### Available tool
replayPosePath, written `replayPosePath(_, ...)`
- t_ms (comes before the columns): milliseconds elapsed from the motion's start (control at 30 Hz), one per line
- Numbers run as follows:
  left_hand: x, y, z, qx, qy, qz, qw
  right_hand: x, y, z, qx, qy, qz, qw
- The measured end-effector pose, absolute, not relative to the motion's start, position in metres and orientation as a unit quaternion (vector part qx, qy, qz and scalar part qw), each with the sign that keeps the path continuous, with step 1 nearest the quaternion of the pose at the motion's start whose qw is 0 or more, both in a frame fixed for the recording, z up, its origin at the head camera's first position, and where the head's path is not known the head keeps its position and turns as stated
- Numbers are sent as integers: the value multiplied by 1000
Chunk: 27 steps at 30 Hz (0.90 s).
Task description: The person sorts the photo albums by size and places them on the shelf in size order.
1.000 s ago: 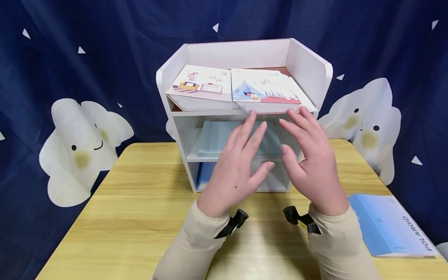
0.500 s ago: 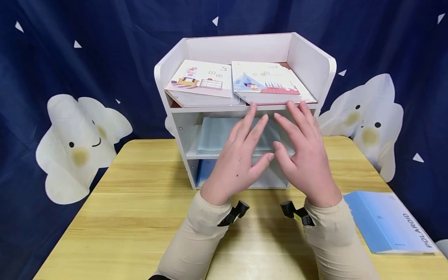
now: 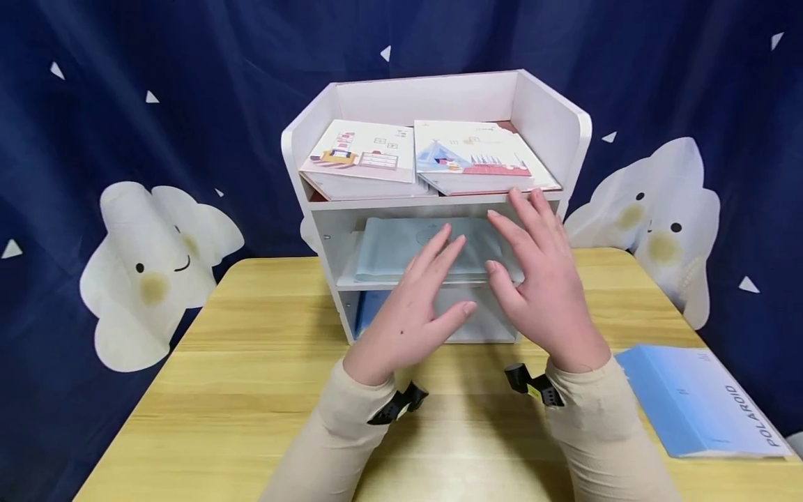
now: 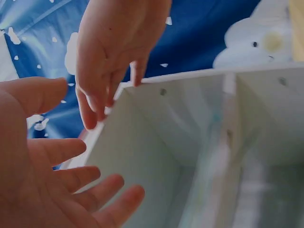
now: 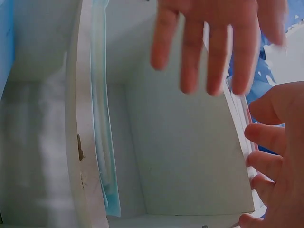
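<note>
A small white shelf unit (image 3: 326,237) holds two stacks of thin illustrated booklets on its top board. The left booklet stack (image 3: 370,157) shows a room drawing, the right booklet stack (image 3: 473,150) a blue tent. My right hand (image 3: 546,286) has its fingers extended, fingertips at the front edge of the right stack. Lower and to the left, my left hand (image 3: 408,314) is held with fingers spread, in front of the middle shelf, holding nothing. In the right wrist view, the right hand's fingers (image 5: 266,161) point at the top board's edge, with the left hand's fingers (image 5: 199,57) above.
A pale blue folder or sheet (image 3: 401,247) lies on the middle shelf. Something blue (image 3: 370,307) stands in the bottom compartment at left. On the wooden table (image 3: 251,362), a blue and white book marked POLAROID (image 3: 709,401) lies at right. A dark blue curtain (image 3: 188,42) hangs behind.
The right booklet stack has moved back onto the top board, its front edge no longer overhanging. My left hand has drawn back down and left; the right has shifted slightly left.
</note>
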State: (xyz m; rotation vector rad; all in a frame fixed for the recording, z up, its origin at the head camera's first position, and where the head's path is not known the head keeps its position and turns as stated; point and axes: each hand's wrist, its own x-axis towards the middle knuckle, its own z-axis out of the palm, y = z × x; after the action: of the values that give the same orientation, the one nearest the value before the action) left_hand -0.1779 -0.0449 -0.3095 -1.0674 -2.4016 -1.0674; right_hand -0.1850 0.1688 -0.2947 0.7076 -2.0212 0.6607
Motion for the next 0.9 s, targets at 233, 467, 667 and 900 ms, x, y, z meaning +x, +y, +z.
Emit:
replayPosePath(233, -167, -74, -329, -357, -818, -449, 39, -173, 188, -294, 282, -811, 304, 413)
replayPosePath(467, -161, -102, -359, -313, -824, -468, -68, -155, 232, -301, 218, -857, 289, 366)
replayPosePath(667, -165, -123, -392, -268, -835, -462, -131, -148, 288, -331, 128, -917, 242, 289)
replayPosePath(900, -173, -142, -419, -206, -805, -520, -197, -153, 361, -380, 10, -986, 135, 97)
